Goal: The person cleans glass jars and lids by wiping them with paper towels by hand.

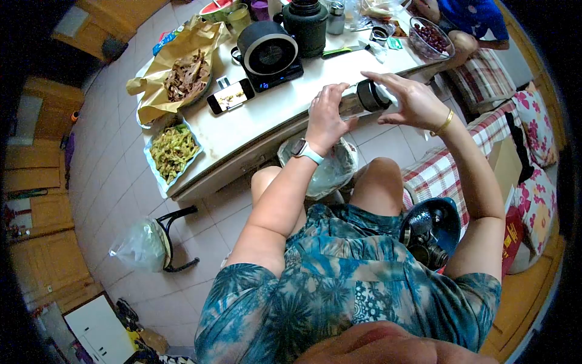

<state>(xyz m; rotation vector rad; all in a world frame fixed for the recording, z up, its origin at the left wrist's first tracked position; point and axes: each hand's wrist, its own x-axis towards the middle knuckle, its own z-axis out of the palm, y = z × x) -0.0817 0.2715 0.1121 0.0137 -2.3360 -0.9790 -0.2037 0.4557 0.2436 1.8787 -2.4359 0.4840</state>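
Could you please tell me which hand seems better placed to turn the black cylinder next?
Probably the right hand: it curves around the black cylinder, while the left hand is to one side.

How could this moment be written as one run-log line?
left grip: loosely curled | right grip: beside black round object, contact unclear | phone: on table

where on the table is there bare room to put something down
The widest bare patch of white tabletop lies between the phone, the cut green vegetables and the near edge. A smaller one lies between the knife and the left hand. It is crowded along the far side, around the dark flask, and toward the dark red fruit.
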